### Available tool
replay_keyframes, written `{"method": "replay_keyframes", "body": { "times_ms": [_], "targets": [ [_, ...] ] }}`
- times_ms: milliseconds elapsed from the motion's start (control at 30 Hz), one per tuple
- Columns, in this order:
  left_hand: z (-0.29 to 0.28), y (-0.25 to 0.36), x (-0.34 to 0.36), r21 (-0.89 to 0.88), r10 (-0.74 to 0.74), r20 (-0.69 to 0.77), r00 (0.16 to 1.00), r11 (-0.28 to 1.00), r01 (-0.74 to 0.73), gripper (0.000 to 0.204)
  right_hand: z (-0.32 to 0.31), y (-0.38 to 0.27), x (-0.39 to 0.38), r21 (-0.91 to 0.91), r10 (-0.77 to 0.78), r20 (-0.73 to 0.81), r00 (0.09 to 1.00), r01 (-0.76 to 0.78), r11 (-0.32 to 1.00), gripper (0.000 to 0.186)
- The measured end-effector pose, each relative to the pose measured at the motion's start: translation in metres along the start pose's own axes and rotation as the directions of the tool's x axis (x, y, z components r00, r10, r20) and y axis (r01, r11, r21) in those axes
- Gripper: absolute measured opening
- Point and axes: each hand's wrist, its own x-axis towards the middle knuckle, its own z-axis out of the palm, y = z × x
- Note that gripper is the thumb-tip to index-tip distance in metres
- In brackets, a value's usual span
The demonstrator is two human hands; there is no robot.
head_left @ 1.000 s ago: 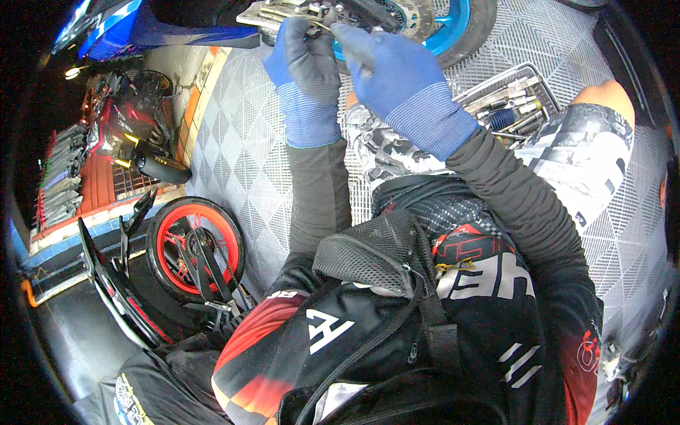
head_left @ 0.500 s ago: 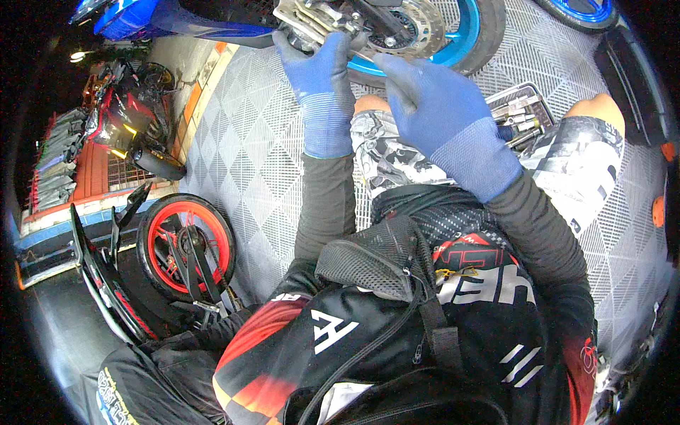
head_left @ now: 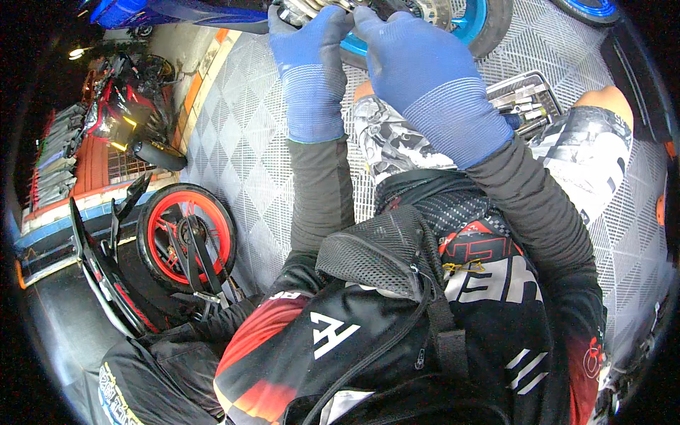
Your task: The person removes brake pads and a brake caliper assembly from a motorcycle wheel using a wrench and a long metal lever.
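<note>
At the top edge, my left hand [head_left: 310,60], in a blue glove with dark fingers, is closed around a silvery metal part [head_left: 301,10] of a blue motorcycle [head_left: 205,15]. The thumb and fingers sit on either side of it. Just to its right my right hand [head_left: 418,67], gloved alike, is closed with its fingertips close to the left thumb. Whatever those fingertips hold, if anything, is hidden. Behind the right hand shows a wheel with a turquoise rim [head_left: 467,28], a black tyre and a brake disc [head_left: 433,13].
An open tray of sockets and tools [head_left: 528,99] lies by my right knee on grey tile flooring [head_left: 248,113]. At left are a red-rimmed wheel [head_left: 152,234] and a parked red and black motorcycle [head_left: 117,117]. Someone's dark-clothed leg [head_left: 163,361] is at lower left. A blue-rimmed wheel [head_left: 591,8] stands at upper right.
My right hand has moved up and left, closer to the left hand. My left hand has moved slightly up, still at the metal part. The whole view has shifted a little.
</note>
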Motion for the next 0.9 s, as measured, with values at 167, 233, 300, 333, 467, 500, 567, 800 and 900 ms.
{"method": "replay_keyframes", "body": {
  "times_ms": [167,233,300,333,467,500,567,800,900],
  "targets": [
    [-0.003,-0.010,-0.003,0.089,0.085,0.075,0.994,0.992,-0.092,0.045,0.009,-0.002,0.001,-0.152,0.060,0.038,0.997,-0.053,0.987,0.045],
    [-0.008,-0.017,0.001,0.139,0.054,0.050,0.997,0.988,-0.061,0.048,0.009,-0.002,-0.001,-0.119,0.048,0.071,0.996,-0.040,0.992,0.045],
    [-0.008,-0.022,0.003,0.112,0.068,0.057,0.996,0.991,-0.074,0.045,0.008,-0.002,0.001,-0.102,0.052,0.076,0.996,-0.045,0.994,0.045],
    [-0.006,-0.022,0.004,0.087,0.079,0.064,0.995,0.993,-0.084,0.043,0.008,-0.002,0.002,-0.082,0.058,0.082,0.995,-0.051,0.995,0.044],
    [-0.004,-0.020,-0.001,0.206,0.132,0.105,0.986,0.967,-0.151,0.035,0.000,-0.004,0.008,-0.070,0.090,0.163,0.982,-0.080,0.994,0.042],
    [-0.006,-0.024,0.001,0.090,0.034,0.088,0.996,0.995,-0.042,0.033,-0.002,-0.005,0.010,-0.071,0.087,0.197,0.977,-0.075,0.995,0.040],
    [-0.012,-0.032,0.002,-0.026,-0.068,0.083,0.994,0.997,0.070,0.030,-0.004,-0.007,0.011,-0.070,0.086,0.231,0.969,-0.072,0.995,0.037],
    [-0.013,-0.031,0.000,0.102,0.007,0.045,0.999,0.995,-0.012,0.034,-0.001,-0.017,0.006,-0.074,0.097,0.234,0.967,-0.081,0.994,0.020],
    [-0.018,-0.030,0.002,0.126,0.004,0.041,0.999,0.992,-0.009,0.038,0.004,-0.019,0.000,-0.066,0.093,0.166,0.982,-0.083,0.994,0.019]
  ]
}}
